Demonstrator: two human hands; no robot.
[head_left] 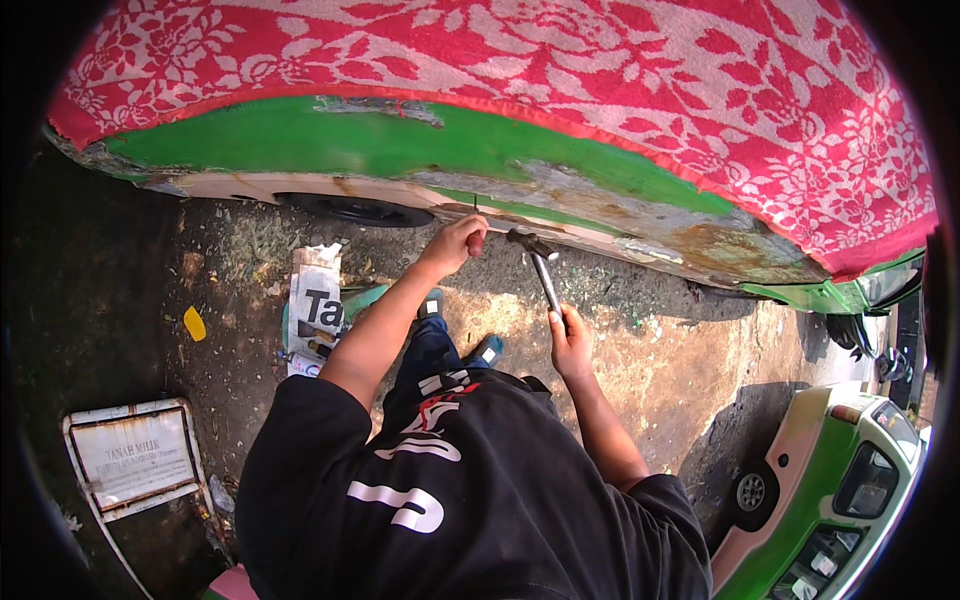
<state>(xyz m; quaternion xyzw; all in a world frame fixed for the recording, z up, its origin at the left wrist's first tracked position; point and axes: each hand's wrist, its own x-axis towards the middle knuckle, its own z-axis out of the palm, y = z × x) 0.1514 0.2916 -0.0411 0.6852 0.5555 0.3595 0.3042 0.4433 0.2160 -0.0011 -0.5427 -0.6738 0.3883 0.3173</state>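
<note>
Before me stands a green and cream vehicle (300, 135) with rusty, stripped patches along its lower side. My left hand (450, 247) is closed round the reddish handle of what looks like a screwdriver (476, 242). Its thin dark shaft points up at the vehicle's lower body panel; whether the tip touches the metal I cannot tell. My right hand (570, 345) grips the handle of a hammer (546, 278). The hammer's head is just right of the screwdriver handle and apart from it, close to the panel's bottom edge.
A red and pale pink floral cloth (560, 50) covers the vehicle's top. By my left arm lie a printed white sheet (315, 290) and small items. A yellow piece (194, 323) lies on the ground. A rusty framed sign (135, 460) stands lower left; another green vehicle (835, 500) is lower right.
</note>
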